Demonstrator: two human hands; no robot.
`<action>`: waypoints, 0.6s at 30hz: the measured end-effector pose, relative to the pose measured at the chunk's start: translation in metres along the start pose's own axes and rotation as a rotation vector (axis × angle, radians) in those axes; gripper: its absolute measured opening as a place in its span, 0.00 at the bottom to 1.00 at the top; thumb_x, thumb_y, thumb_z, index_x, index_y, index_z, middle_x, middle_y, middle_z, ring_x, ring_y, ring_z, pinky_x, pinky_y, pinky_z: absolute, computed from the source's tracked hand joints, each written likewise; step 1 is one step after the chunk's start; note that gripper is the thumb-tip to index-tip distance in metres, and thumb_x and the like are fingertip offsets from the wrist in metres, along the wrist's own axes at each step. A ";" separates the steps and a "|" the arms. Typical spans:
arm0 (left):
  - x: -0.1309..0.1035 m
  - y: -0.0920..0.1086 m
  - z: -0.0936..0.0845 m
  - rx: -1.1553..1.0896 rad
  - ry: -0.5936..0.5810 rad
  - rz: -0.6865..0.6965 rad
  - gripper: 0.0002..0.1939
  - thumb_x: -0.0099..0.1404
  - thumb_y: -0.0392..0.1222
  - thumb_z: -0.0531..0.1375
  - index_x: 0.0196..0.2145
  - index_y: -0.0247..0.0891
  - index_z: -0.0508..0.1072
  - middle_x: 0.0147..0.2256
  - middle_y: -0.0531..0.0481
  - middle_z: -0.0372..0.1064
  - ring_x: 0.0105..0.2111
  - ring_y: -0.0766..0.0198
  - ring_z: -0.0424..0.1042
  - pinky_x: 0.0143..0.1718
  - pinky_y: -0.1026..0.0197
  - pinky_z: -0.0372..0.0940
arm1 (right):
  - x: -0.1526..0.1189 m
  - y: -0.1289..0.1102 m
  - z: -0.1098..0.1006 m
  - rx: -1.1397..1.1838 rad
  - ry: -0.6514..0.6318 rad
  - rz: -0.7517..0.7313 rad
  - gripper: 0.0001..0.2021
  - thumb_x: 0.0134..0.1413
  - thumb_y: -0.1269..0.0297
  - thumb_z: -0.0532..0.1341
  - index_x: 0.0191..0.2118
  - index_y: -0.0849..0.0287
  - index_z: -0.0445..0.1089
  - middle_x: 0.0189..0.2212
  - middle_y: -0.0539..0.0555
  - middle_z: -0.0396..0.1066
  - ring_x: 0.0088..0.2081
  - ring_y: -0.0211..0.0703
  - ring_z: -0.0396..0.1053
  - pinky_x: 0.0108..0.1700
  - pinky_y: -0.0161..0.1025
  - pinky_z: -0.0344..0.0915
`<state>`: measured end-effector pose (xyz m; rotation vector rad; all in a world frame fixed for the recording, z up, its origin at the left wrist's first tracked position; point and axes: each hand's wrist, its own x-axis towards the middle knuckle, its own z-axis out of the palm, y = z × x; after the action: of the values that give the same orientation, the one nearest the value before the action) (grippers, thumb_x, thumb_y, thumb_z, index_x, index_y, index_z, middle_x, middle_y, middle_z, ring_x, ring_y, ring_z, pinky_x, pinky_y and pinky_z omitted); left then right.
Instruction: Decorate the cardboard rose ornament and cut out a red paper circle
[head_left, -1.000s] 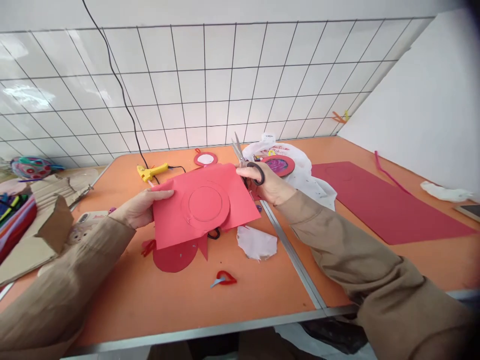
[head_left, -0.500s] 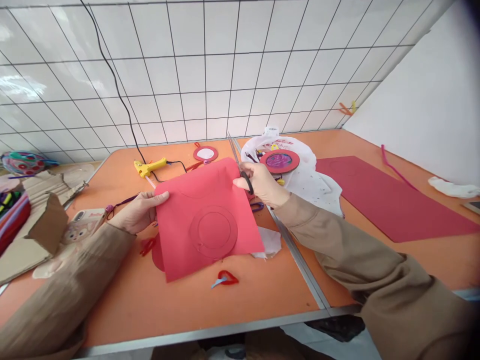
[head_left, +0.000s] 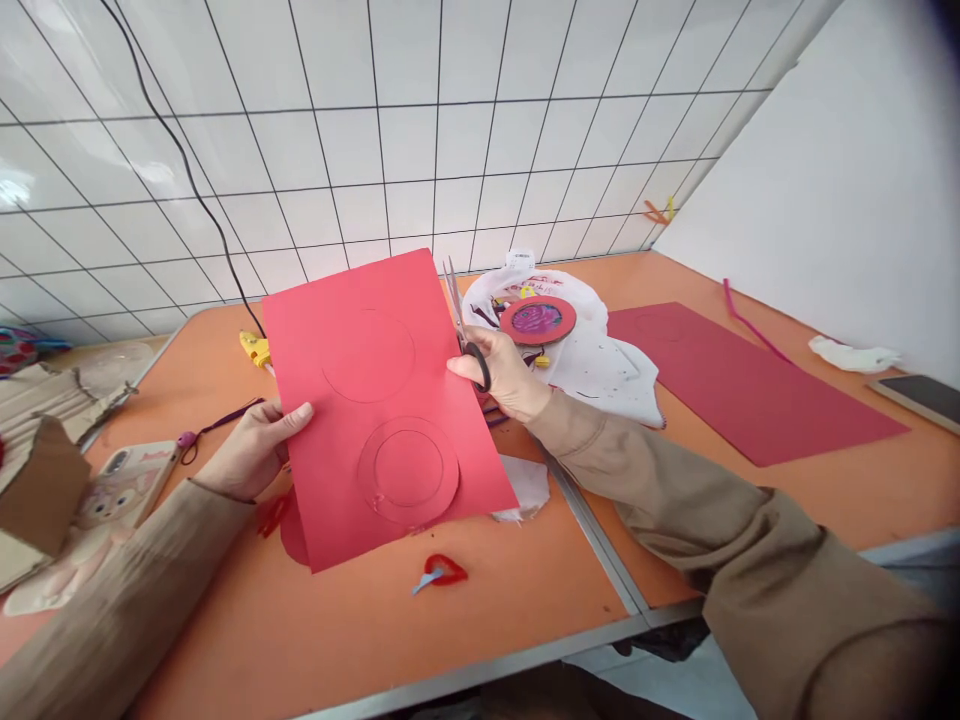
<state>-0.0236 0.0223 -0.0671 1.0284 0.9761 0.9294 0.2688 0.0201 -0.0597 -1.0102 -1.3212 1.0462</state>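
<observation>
A sheet of red card [head_left: 322,480] is held up tilted above the table, with a drawn circle on its upper half. Over its lower part lies a red disc [head_left: 409,468] with an inner circle drawn on it. My left hand [head_left: 251,445] pinches the card's left edge, thumb on the front. In my right hand [head_left: 504,372] is a pair of scissors [head_left: 454,290], blades slightly apart and pointing up beside the card's right edge. My right thumb lies close to that edge; whether it presses on the card I cannot tell.
On the orange table [head_left: 525,600] lie a heart-shaped red pipe cleaner [head_left: 446,570], a phone in a cartoon case [head_left: 124,490] and a yellow glue gun [head_left: 255,348]. A white bag [head_left: 600,365] carries a red-rimmed disc [head_left: 537,319]. Larger red card [head_left: 742,390] lies right, cardboard [head_left: 49,480] left.
The card's top has unfolded and risen, so the upper drawn circle now shows fully. It hides the small round piece behind and most of the glue gun. The whole view has shifted to the right.
</observation>
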 end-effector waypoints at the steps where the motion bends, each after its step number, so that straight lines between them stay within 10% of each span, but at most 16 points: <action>1: -0.001 0.000 0.001 0.005 -0.017 -0.033 0.13 0.48 0.43 0.74 0.29 0.33 0.81 0.29 0.40 0.80 0.24 0.56 0.78 0.26 0.60 0.75 | 0.000 0.000 0.000 -0.003 0.009 -0.003 0.10 0.36 0.66 0.63 0.23 0.57 0.59 0.20 0.44 0.56 0.27 0.36 0.59 0.30 0.35 0.59; 14: -0.007 0.011 0.016 -0.120 0.310 -0.071 0.15 0.49 0.32 0.70 0.38 0.33 0.79 0.33 0.41 0.80 0.30 0.53 0.80 0.31 0.57 0.77 | 0.002 -0.007 -0.002 0.055 0.249 -0.085 0.10 0.48 0.61 0.64 0.35 0.60 0.66 0.18 0.43 0.62 0.20 0.32 0.62 0.25 0.33 0.59; 18: -0.009 0.018 0.017 -0.135 0.388 -0.120 0.08 0.55 0.31 0.65 0.35 0.32 0.77 0.30 0.42 0.79 0.25 0.56 0.79 0.28 0.59 0.76 | -0.021 -0.030 0.006 0.117 0.006 -0.103 0.14 0.53 0.53 0.64 0.33 0.61 0.69 0.18 0.46 0.67 0.19 0.33 0.64 0.24 0.33 0.61</action>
<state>-0.0126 0.0145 -0.0449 0.6788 1.2631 1.1014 0.2631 -0.0073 -0.0351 -0.8483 -1.2785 1.0295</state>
